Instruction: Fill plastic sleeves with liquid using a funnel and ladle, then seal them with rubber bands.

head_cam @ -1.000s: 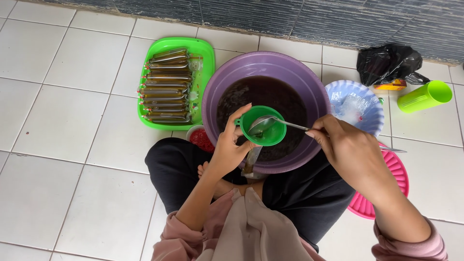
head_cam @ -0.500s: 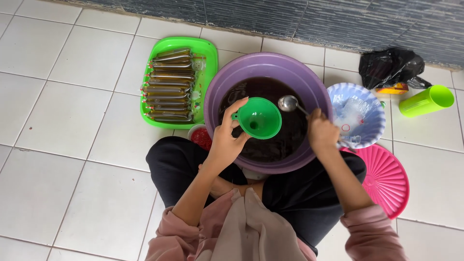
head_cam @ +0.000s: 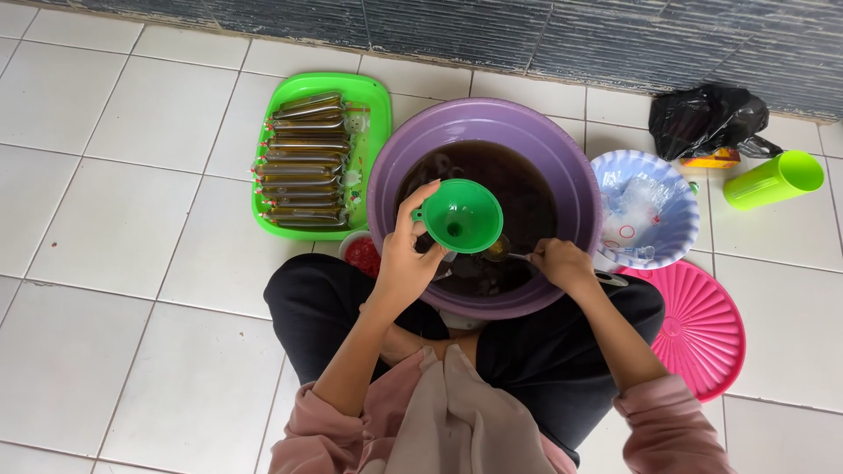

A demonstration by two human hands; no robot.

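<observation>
My left hand point(head_cam: 406, 254) holds a green funnel point(head_cam: 460, 214) over the near side of a purple basin point(head_cam: 393, 167) filled with dark brown liquid. What the funnel's spout sits in is hidden under my fingers. My right hand point(head_cam: 560, 263) grips a metal ladle point(head_cam: 502, 253) whose bowl is low in the basin, just right of and below the funnel. The basin rests on the floor against my crossed legs.
A green tray point(head_cam: 376, 105) with several filled, tied tube bags lies left of the basin. A small red-filled bowl point(head_cam: 360, 254) sits by my left knee. Right: a blue-white bowl of plastic bags point(head_cam: 648, 219), a pink lid point(head_cam: 702, 326), a green cup point(head_cam: 773, 179), a black bag point(head_cam: 708, 118).
My right hand drew the ladle back from above the funnel, out to the right, then down into the liquid near me. My left hand and the funnel stayed about in place.
</observation>
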